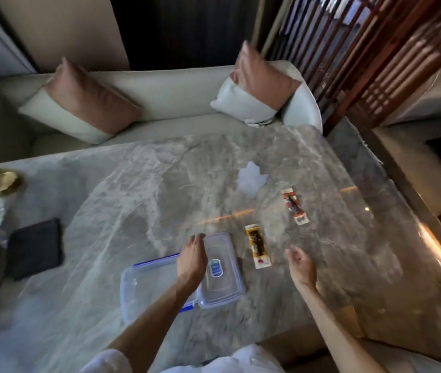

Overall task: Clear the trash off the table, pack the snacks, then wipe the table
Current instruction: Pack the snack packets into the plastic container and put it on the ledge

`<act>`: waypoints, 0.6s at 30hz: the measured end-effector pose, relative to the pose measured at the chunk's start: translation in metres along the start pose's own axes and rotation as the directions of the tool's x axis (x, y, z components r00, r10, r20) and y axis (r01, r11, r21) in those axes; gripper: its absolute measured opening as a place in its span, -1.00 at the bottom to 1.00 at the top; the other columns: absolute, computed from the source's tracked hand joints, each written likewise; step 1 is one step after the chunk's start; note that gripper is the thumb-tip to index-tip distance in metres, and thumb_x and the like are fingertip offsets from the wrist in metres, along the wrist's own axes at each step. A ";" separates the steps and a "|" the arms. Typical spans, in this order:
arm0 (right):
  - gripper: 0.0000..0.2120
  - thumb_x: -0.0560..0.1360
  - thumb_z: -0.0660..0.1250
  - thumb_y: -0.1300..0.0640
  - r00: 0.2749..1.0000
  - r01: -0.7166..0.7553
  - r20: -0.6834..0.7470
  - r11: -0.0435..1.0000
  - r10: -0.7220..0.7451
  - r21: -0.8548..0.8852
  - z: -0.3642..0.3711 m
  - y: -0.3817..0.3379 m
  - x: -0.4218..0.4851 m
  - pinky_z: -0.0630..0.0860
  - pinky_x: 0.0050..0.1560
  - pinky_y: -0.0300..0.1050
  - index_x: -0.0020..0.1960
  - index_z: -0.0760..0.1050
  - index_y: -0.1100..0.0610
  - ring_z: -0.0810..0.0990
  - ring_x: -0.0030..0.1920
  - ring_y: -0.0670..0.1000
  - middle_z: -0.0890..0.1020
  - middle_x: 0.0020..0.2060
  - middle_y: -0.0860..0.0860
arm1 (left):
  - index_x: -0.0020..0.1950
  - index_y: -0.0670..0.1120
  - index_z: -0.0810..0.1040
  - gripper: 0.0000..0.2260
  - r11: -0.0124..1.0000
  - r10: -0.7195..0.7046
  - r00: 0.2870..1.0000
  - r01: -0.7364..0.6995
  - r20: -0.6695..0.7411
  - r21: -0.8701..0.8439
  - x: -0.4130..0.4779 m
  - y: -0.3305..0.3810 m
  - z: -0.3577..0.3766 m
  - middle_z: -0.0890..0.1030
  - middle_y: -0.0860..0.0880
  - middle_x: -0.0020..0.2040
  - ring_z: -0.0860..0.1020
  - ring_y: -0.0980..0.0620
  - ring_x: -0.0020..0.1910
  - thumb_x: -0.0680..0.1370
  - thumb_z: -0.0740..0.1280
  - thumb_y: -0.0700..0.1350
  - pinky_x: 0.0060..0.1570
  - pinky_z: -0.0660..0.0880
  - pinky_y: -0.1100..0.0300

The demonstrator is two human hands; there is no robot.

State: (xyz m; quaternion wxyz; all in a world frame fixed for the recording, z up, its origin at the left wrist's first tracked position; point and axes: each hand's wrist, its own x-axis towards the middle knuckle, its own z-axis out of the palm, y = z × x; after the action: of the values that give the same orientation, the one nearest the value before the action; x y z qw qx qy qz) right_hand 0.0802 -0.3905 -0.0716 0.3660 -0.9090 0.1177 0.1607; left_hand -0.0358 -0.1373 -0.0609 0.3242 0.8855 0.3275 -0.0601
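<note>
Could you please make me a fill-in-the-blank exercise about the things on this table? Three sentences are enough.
1. The snack nearest the right hand has a ____ wrapper, and the other snack has a red one.
2. The crumpled tissue beyond both snacks is ____.
3. The dark cloth lies to the ____ of the clear box.
Missing words: yellow; white; left.

Marble table [133,197] bears box [146,289], lid [222,275], yellow snack [258,246], red snack [294,205], tissue [251,179] — and dark cloth [35,249].
</note>
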 end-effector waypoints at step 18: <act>-0.69 0.48 0.36 -0.03 0.989 0.062 0.151 0.908 0.002 -0.414 -0.022 -0.024 0.240 0.55 0.07 0.05 0.10 0.56 0.16 0.57 0.16 0.23 0.62 0.10 0.22 | 0.27 -0.22 0.31 -0.56 0.776 -0.607 0.773 0.626 0.183 -0.070 0.066 0.155 0.157 0.47 -0.23 0.30 0.47 -0.24 0.30 0.51 0.31 -0.01 0.22 0.43 -0.08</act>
State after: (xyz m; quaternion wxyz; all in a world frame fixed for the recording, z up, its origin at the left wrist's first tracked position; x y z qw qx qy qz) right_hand 0.3133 -0.4124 -0.1321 0.1737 -0.9534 0.0391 0.2434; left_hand 0.1284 -0.2871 -0.1215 0.3655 0.6993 0.5778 -0.2087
